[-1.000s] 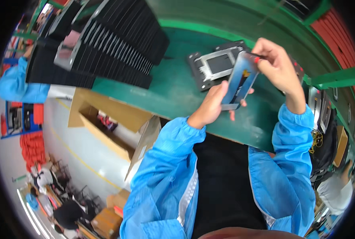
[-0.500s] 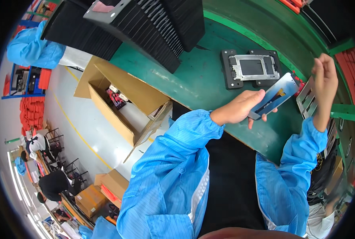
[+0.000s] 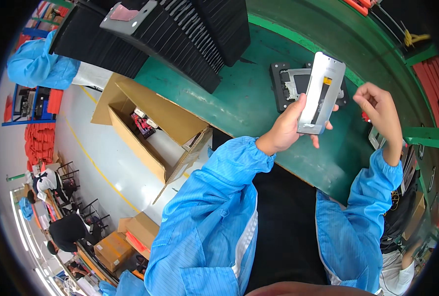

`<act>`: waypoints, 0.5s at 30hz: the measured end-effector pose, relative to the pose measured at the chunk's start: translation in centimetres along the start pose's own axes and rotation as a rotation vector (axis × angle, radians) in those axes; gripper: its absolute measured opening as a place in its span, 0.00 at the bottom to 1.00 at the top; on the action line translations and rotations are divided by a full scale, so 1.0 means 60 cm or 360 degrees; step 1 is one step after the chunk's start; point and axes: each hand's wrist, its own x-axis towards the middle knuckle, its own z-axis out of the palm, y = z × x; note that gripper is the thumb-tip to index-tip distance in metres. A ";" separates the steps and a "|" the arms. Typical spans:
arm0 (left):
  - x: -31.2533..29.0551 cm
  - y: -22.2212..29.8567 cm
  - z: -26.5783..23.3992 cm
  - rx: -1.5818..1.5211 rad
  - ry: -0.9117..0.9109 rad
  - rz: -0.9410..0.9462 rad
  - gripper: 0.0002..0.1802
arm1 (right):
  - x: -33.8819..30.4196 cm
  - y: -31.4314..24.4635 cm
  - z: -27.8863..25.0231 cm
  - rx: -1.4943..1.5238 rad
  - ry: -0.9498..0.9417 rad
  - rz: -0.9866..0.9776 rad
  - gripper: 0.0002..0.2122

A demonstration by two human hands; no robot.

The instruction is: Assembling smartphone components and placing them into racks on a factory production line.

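Observation:
My left hand (image 3: 286,123) grips a phone screen panel (image 3: 331,74) by its lower edges, thumb on one side and fingers on the other. The panel's silvery back faces up, with a dark flex cable and a yellow-orange patch. To its right, my right hand (image 3: 379,108) is raised above the bench, fingers curled in toward the thumb; whatever they pinch, if anything, is too small to make out. Behind the panel a silver phone frame (image 3: 292,79) lies in a black block fixture (image 3: 281,101) on the green bench; the panel partly hides both.
Tall stacks of black trays (image 3: 180,44) stand at the bench's far left. An open cardboard box (image 3: 140,143) is left of the bench. A green metal rail (image 3: 421,135) and several metal frame pieces are at the right. A blue-sleeved arm (image 3: 42,61) shows at far left.
My left hand has turned the screen panel more upright and brought it slightly left, over the fixture. My right hand has come down and left, closer to the panel.

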 end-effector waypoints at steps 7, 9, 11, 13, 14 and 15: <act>-0.002 -0.024 -0.017 -0.0139 -0.0080 0.0030 0.39 | -0.004 -0.081 0.070 0.1390 -0.0436 -0.0308 0.14; -0.004 -0.019 -0.008 -0.0101 0.0129 0.0145 0.40 | 0.001 -0.074 0.070 0.1368 -0.0891 -0.0274 0.16; -0.012 -0.016 -0.009 -0.0087 0.0213 0.0191 0.40 | 0.011 -0.045 0.077 0.1282 -0.1070 -0.0394 0.16; -0.012 -0.013 -0.016 -0.0054 0.0106 0.0319 0.43 | 0.023 -0.007 0.065 0.1276 -0.0917 -0.0519 0.14; -0.010 0.000 -0.011 0.0071 0.0128 0.0379 0.45 | 0.035 0.015 0.058 0.1303 -0.0683 -0.0588 0.13; -0.014 0.018 -0.007 0.0195 0.0145 0.0443 0.46 | 0.048 0.023 0.067 0.1687 -0.0360 -0.0632 0.11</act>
